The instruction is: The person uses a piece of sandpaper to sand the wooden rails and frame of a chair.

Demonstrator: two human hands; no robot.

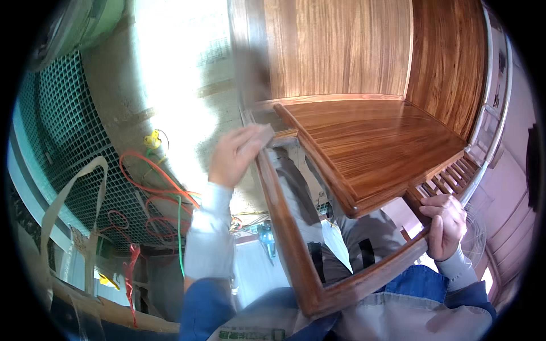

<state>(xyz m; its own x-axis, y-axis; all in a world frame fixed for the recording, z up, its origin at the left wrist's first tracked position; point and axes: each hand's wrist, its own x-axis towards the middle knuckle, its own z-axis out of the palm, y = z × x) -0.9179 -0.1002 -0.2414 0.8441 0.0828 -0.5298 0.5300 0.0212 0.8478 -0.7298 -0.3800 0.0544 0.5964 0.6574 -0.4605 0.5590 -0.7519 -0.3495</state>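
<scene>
My left hand (236, 153) is at the upper left corner of a brown wooden frame (283, 230), pressing a small pale block or folded pad (261, 134) against its edge. What the pad is made of cannot be told, as this part is blurred. The fingers of my right hand (445, 223) curl around the frame's right end, beside a slatted part (448, 179). Through the frame's opening my legs and the floor show. Just beyond it lies a varnished wooden panel (375, 145) with a rounded rail (318, 157) along its left edge.
Tall wood-grain panels (337, 47) rise behind. Orange air hoses (170, 183) and a green one (180, 238) coil at the left, near green mesh (89, 157). A beige strap (72, 192) hangs at far left. White metal rails (497, 111) and a fan's wire guard (475, 234) stand at right.
</scene>
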